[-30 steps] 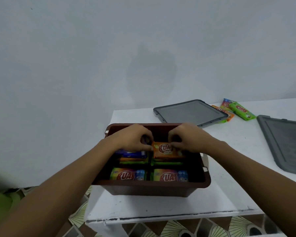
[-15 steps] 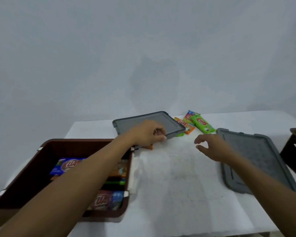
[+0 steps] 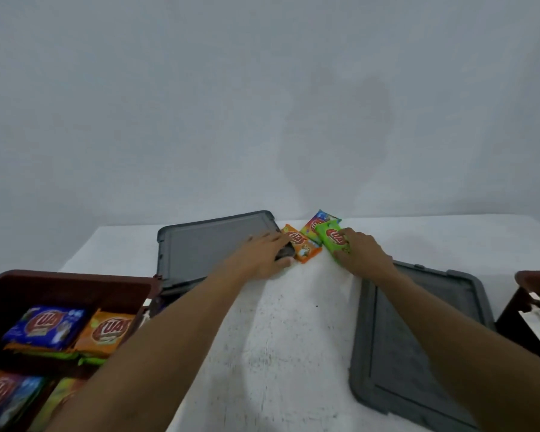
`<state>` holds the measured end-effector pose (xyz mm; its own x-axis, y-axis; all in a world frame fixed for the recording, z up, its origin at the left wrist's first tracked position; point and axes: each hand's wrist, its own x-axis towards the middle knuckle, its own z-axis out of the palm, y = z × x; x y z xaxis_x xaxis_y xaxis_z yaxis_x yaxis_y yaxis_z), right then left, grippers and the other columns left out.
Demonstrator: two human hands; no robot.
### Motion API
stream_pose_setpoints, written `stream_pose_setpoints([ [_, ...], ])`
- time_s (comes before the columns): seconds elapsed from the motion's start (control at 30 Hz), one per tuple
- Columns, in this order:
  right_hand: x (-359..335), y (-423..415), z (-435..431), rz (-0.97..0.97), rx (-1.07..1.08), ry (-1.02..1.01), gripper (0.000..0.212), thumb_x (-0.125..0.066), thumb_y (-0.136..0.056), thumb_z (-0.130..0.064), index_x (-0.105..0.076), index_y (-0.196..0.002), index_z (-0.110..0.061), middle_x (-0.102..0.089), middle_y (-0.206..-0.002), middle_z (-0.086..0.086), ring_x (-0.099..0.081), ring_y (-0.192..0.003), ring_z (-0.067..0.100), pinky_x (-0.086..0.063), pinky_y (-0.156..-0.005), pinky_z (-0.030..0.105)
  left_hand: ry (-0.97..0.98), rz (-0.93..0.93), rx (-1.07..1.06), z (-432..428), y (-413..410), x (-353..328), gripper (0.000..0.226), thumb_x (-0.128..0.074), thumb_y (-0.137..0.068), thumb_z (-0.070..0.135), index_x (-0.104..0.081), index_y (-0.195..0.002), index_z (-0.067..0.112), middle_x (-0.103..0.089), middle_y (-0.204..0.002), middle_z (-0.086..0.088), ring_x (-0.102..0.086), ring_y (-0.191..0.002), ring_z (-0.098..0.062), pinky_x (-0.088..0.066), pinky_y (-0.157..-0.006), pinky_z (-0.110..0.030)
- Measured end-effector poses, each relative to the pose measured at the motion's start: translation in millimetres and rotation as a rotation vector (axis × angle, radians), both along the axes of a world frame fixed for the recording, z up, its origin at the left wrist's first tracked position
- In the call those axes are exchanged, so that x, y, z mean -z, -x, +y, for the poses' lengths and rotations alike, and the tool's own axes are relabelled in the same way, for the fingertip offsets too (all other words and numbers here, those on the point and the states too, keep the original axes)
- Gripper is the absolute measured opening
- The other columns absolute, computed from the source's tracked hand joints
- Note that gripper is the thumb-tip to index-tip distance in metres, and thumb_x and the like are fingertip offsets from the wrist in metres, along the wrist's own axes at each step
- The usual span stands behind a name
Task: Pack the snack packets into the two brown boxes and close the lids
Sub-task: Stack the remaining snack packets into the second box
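Three snack packets lie at the back of the white table: an orange packet [image 3: 303,246], a multicoloured packet [image 3: 316,223] and a green packet [image 3: 330,236]. My right hand [image 3: 362,254] grips the green packet with curled fingers. My left hand [image 3: 261,257] holds the right corner of a grey lid [image 3: 209,244], fingers on top and thumb at its near edge, next to the orange packet. The left brown box [image 3: 60,283] stands open at the lower left with several packets inside. Only a corner of the right brown box [image 3: 532,279] shows at the right edge.
A second grey lid [image 3: 418,344] lies flat on the table under my right forearm, beside the right box. The white table [image 3: 293,332] has bare surface between the two lids. A plain grey wall rises directly behind the table.
Both hands left the left box and reached to the back of the table. My left hand took the lid's corner; my right hand moved on to the green packet and closed on it.
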<state>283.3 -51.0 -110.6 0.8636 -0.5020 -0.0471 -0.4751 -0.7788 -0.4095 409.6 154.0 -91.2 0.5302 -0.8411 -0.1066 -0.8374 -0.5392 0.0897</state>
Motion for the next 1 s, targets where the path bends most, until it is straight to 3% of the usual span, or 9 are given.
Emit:
stream_pose_setpoints([
  [0.1,4.5,-10.3,-2.2,0.006,0.033,-0.042,0.066,-0.058,-0.088,-0.052,-0.037,-0.14,-0.016,-0.053,-0.132,0.012,-0.052,-0.116,0.031,-0.047,-0.095,0.043,0.058,-0.064,-0.022,-1.1,-9.6,7.6,0.057,-0.034,-0.098,0.053,-0.036,-0.146,0.02,-0.047,-0.135,-0.006,-0.046,-0.123,-0.025,-0.039,-0.098,-0.037],
  [0.2,4.0,-18.0,-2.8,0.002,0.132,-0.106,0.076,-0.063,-0.084,-0.053,-0.031,-0.143,-0.019,-0.052,-0.132,0.012,-0.052,-0.118,0.03,-0.047,-0.097,0.045,0.071,-0.093,-0.092,-8.8,-17.5,9.9,0.053,-0.033,-0.098,0.051,-0.046,-0.137,0.017,-0.057,-0.125,-0.007,-0.054,-0.112,-0.025,-0.045,-0.093,-0.04],
  [0.3,3.8,-23.8,-7.0,0.033,0.179,-0.162,0.078,-0.066,-0.082,-0.048,-0.028,-0.144,-0.02,-0.056,-0.129,0.01,-0.054,-0.117,0.032,-0.045,-0.099,0.047,0.103,-0.131,-0.103,-24.6,-26.6,9.7,0.05,-0.039,-0.098,0.048,-0.047,-0.135,0.016,-0.057,-0.125,-0.008,-0.052,-0.115,-0.027,-0.045,-0.092,-0.041],
  [0.4,1.6,-28.8,-10.3,0.017,0.203,-0.221,0.08,-0.075,-0.076,-0.032,-0.031,-0.142,-0.016,-0.055,-0.128,0.012,-0.054,-0.116,0.031,-0.047,-0.097,0.045,0.094,-0.007,-0.148,-47.8,-37.8,7.3,0.062,-0.049,-0.091,0.055,-0.039,-0.142,0.02,-0.052,-0.133,-0.01,-0.044,-0.125,-0.032,-0.038,-0.101,-0.045],
  [0.53,-2.6,-32.6,-12.5,-0.062,0.174,-0.232,0.032,-0.069,-0.082,-0.022,-0.058,-0.11,-0.012,-0.065,-0.11,0.01,-0.061,-0.096,0.024,-0.052,-0.082,0.034,-0.022,0.236,-0.208,-72.1,-53.6,6.5,0.084,-0.068,-0.084,0.048,-0.024,-0.148,0.018,-0.049,-0.141,-0.012,-0.044,-0.129,-0.033,-0.038,-0.103,-0.043],
  [0.63,-3.7,-31.6,-12.1,-0.074,0.158,-0.33,0.026,-0.068,-0.084,-0.024,-0.06,-0.107,-0.013,-0.066,-0.104,0.008,-0.064,-0.094,0.024,-0.054,-0.082,0.036,-0.02,0.339,-0.232,-79.2,-62.1,4.9,0.092,-0.078,-0.078,0.04,-0.025,-0.148,0.012,-0.048,-0.141,-0.012,-0.048,-0.127,-0.029,-0.043,-0.101,-0.038],
  [0.8,-8.8,-23.1,-14.2,-0.196,0.241,-0.642,0.025,-0.067,-0.083,-0.008,-0.064,-0.108,-0.009,-0.07,-0.103,0.013,-0.068,-0.089,0.025,-0.057,-0.08,0.037,0.077,0.377,-0.262,-82.2,-72.4,-1.2,0.056,-0.081,-0.075,0.022,-0.057,-0.123,0.009,-0.055,-0.128,-0.01,-0.055,-0.113,-0.025,-0.047,-0.087,-0.031],
  [0.9,-18.8,-16.9,-13.0,-0.245,0.259,-0.708,0.024,-0.065,-0.085,-0.005,-0.063,-0.109,-0.007,-0.07,-0.101,0.012,-0.068,-0.086,0.024,-0.057,-0.078,0.036,0.152,0.501,-0.237,-81.6,-78.0,-8.3,0.047,-0.082,-0.072,0.015,-0.052,-0.108,0.017,-0.056,-0.121,-0.008,-0.058,-0.102,-0.024,-0.051,-0.078,-0.033],
  [1.0,-30.1,-9.2,-10.8,-0.307,0.267,-0.761,0.019,-0.066,-0.084,-0.006,-0.064,-0.103,-0.01,-0.071,-0.099,0.013,-0.068,-0.079,0.023,-0.056,-0.072,0.034,0.19,0.532,-0.15,-79.6,-70.4,-24.2,0.04,-0.077,-0.077,0.011,-0.047,-0.102,0.018,-0.059,-0.113,-0.008,-0.062,-0.1,-0.026,-0.057,-0.083,-0.04],
])
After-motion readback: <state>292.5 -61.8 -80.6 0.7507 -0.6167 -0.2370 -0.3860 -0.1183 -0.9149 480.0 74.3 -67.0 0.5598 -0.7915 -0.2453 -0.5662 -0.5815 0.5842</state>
